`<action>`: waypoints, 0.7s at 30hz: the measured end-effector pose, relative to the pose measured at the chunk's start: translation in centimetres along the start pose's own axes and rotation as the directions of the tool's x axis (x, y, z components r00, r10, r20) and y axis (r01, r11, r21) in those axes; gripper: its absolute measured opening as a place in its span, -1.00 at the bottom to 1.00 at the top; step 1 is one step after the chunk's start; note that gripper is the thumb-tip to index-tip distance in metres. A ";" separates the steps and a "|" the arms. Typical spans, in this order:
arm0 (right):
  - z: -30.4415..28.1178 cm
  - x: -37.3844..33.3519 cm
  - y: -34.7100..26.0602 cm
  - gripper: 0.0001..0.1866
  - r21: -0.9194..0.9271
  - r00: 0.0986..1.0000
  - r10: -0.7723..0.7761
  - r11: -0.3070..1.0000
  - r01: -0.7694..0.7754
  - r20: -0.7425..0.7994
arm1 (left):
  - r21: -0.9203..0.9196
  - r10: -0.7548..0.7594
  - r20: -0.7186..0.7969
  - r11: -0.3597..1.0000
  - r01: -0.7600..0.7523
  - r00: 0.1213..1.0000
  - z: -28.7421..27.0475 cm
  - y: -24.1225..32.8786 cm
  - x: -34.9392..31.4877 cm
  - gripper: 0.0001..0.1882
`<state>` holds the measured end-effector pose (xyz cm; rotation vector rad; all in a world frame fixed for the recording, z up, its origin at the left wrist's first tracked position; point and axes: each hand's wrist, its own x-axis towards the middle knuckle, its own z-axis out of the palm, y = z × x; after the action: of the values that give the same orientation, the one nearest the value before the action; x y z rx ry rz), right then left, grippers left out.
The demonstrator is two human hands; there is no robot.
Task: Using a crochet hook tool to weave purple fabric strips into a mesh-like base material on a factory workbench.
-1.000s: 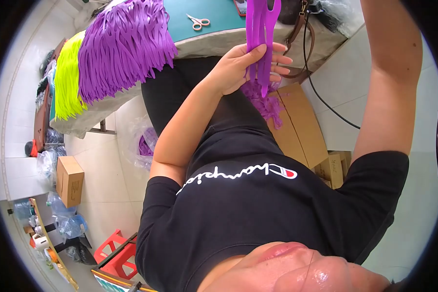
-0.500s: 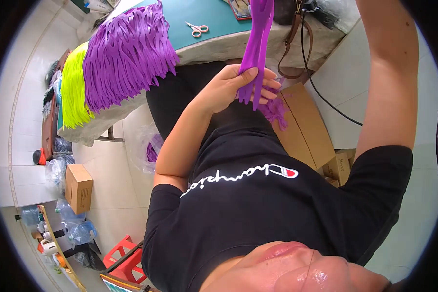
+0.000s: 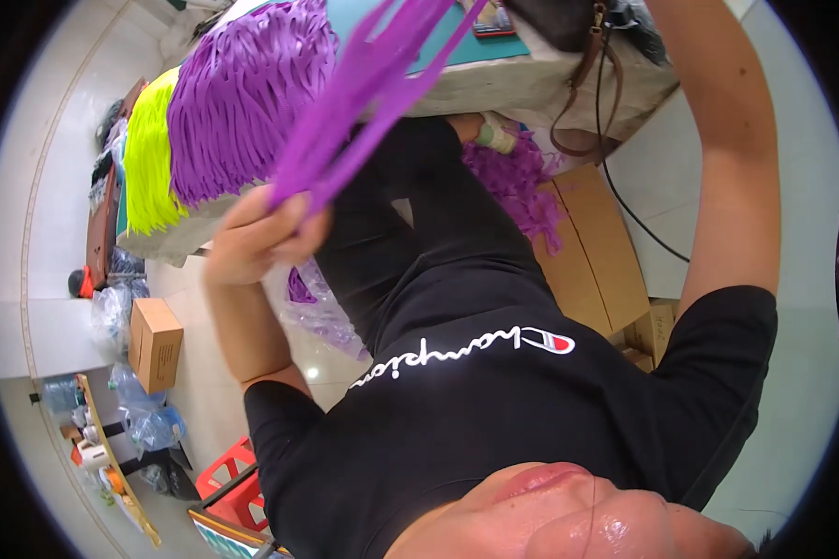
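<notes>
My left hand (image 3: 268, 238) is closed around the lower end of a bunch of purple rubbery strips (image 3: 359, 112), left of my legs. The strips run slantwise up to the right, spread apart and blurred, and leave through the top edge. My right forearm (image 3: 741, 140) reaches up past that edge, so my right hand is hidden. Behind the held strips, a thick row of similar purple strips (image 3: 247, 102) hangs over the table edge. Beside it on the left hang yellow-green strips (image 3: 149, 158).
The table carries a green mat (image 3: 508, 47) and a dark bag with a brown strap (image 3: 569, 93). Purple scraps (image 3: 522, 186) lie by an open cardboard box (image 3: 592, 252) and my foot. A plastic bag (image 3: 322, 312), another carton (image 3: 155, 345) and a red stool (image 3: 238, 484) stand left.
My left hand has moved left and toward me, pulling the purple strips from upright to a long slant. The scissors on the mat are now out of sight.
</notes>
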<state>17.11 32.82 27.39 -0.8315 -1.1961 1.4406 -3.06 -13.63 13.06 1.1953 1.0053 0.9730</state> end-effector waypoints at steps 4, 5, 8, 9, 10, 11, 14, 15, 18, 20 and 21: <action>-3.7 1.1 14.9 -0.81 0.197 0.906 0.148 0.950 -0.241 0.396 | -0.100 0.299 -0.122 0.945 -0.311 0.946 -1.8 6.4 -5.4 -0.51; -4.7 0.6 19.9 -0.80 0.180 0.851 0.214 0.926 -0.333 0.479 | -0.123 0.333 -0.148 0.928 -0.352 0.931 -2.1 7.8 -5.7 -0.58; 0.3 -8.8 25.9 -0.88 -0.064 0.416 0.466 0.723 -0.688 0.781 | -0.093 0.300 -0.081 0.947 -0.306 0.951 -3.1 12.5 -6.1 -0.72; 1.0 -12.9 27.1 -0.88 0.040 0.574 0.533 0.711 -0.702 0.622 | -0.024 0.335 -0.180 0.939 -0.344 0.925 -1.9 13.6 -4.3 -0.66; 2.3 -15.6 29.6 -0.88 0.140 0.676 0.583 0.702 -0.698 0.451 | 0.097 0.305 -0.224 0.952 -0.290 0.926 -4.3 15.8 -5.2 -0.57; 1.0 -15.9 32.3 -0.87 0.052 0.560 0.589 0.661 -0.749 0.582 | 0.102 0.310 -0.227 0.950 -0.294 0.923 -3.9 16.7 -4.2 -0.57; 2.5 -22.0 37.3 -0.62 -0.210 0.486 0.780 0.592 -0.778 0.395 | 0.004 0.192 -0.175 0.981 -0.194 0.966 -2.2 18.5 -0.3 -0.73; 2.8 -23.5 37.2 -0.56 -0.293 0.484 0.779 0.608 -0.738 0.398 | -0.026 0.154 -0.155 0.987 -0.160 0.976 -1.8 18.8 0.9 -0.77; 2.9 -26.3 35.5 -0.39 -0.358 0.695 0.594 0.803 -0.477 0.405 | -0.118 0.031 -0.061 0.992 -0.038 0.998 -0.7 19.7 3.6 -0.77; 3.3 -26.4 33.9 -0.33 -0.236 0.749 0.398 0.917 -0.321 0.530 | -0.080 0.031 -0.053 0.996 -0.035 0.998 0.0 20.2 3.4 -0.77; 3.6 -26.7 32.7 -0.27 -0.090 0.770 0.179 0.983 -0.158 0.612 | -0.044 0.030 -0.035 0.999 -0.032 0.999 0.3 20.0 3.3 -0.76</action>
<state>10.48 7.27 -5.79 -0.4943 -1.6688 1.9354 -3.07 -8.26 32.60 1.1631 0.9899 1.0386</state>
